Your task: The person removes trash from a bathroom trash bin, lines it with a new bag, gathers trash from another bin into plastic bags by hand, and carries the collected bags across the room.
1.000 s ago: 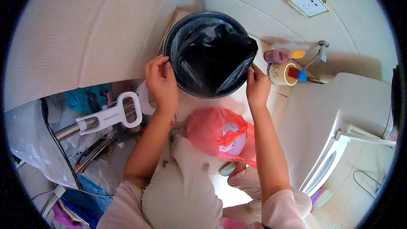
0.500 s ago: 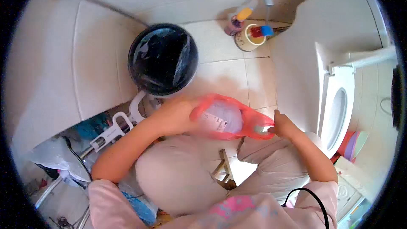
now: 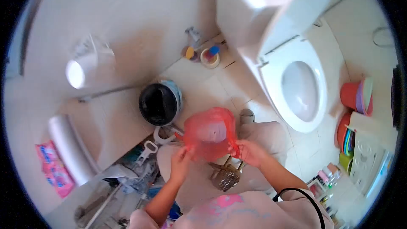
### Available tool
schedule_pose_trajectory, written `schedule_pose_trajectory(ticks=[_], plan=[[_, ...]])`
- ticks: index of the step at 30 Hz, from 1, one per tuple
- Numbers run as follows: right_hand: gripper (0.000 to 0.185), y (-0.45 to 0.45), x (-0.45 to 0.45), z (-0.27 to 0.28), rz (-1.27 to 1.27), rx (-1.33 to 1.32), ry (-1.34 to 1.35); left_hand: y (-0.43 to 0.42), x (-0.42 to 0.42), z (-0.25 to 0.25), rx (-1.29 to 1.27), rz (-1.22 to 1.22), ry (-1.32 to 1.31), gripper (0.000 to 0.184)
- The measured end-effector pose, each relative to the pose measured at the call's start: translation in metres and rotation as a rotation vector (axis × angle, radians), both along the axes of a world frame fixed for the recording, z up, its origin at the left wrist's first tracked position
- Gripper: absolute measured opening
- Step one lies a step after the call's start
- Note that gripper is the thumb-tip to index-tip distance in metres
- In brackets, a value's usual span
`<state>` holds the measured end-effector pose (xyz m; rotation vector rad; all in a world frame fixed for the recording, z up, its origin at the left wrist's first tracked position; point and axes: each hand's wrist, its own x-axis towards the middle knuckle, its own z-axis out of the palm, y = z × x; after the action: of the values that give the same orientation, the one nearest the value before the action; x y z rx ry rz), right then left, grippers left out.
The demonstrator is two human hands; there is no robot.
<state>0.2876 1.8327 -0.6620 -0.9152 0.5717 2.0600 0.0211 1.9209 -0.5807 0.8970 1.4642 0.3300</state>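
A red plastic bag (image 3: 208, 121) with something pale inside hangs in front of my lap, between my hands. My left hand (image 3: 182, 161) pinches its near left edge. With fingers closed on the near right edge, my right hand (image 3: 250, 152) holds the other side. Beyond the bag to the left stands a round bin (image 3: 174, 91) lined with a black bag (image 3: 157, 104); neither hand touches it. The bag hides part of my legs.
A toilet with raised lid (image 3: 296, 89) stands at the right. By the wall are a cup with a brush (image 3: 210, 57) and a bottle (image 3: 190, 54). A stool (image 3: 224, 176) is beneath me. Stacked basins (image 3: 356, 95) stand far right.
Both hands have left the black-lined bin and taken hold of the red bag, now spread between them. The view has swung right, bringing the toilet into sight.
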Motion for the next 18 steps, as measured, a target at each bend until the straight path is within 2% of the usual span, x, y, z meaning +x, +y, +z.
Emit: schedule_pose_trajectory(ticks=[2, 3, 5, 8, 9, 11, 12, 14, 15, 17, 18], plan=[[0.021, -0.018, 0.01, 0.092, -0.017, 0.119, -0.136, -0.017, 0.025, 0.092, 0.136, -0.138, 0.066, 0.025], [0.023, -0.031, 0.016, 0.144, 0.037, 0.191, -0.31, -0.027, 0.039, 0.136, 0.217, -0.216, 0.085, 0.026], [0.022, -0.057, 0.029, 0.218, -0.061, 0.238, -0.433, -0.04, 0.075, 0.215, 0.285, -0.363, 0.11, 0.022], [0.025, -0.102, 0.048, 0.32, -0.274, 0.212, -0.521, -0.048, 0.131, 0.321, 1.01, -1.139, 0.329, 0.018], [0.027, -0.124, 0.061, 0.344, -0.349, 0.188, -0.529, -0.054, 0.161, 0.351, 1.091, -1.151, 0.15, 0.017], [0.031, -0.175, 0.065, 0.388, -0.45, 0.096, -0.532, -0.086, 0.18, 0.394, 1.161, -1.206, 0.054, 0.018], [0.031, -0.2, 0.071, 0.4, -0.52, 0.131, -0.557, -0.102, 0.193, 0.404, 1.2, -1.22, -0.004, 0.019], [0.032, -0.261, 0.097, 0.436, -0.639, 0.226, -0.605, -0.123, 0.198, 0.394, 1.162, -1.081, 0.013, 0.023], [0.026, -0.291, 0.114, 0.439, -0.734, 0.279, -0.614, -0.144, 0.227, 0.397, 1.109, -0.999, -0.002, 0.023], [0.033, -0.339, 0.124, 0.435, -0.715, 0.192, -0.661, -0.171, 0.272, 0.419, 0.986, -0.852, -0.046, 0.025], [0.037, -0.379, 0.143, 0.43, -0.707, 0.142, -0.671, -0.199, 0.307, 0.412, 0.917, -0.838, -0.118, 0.026]])
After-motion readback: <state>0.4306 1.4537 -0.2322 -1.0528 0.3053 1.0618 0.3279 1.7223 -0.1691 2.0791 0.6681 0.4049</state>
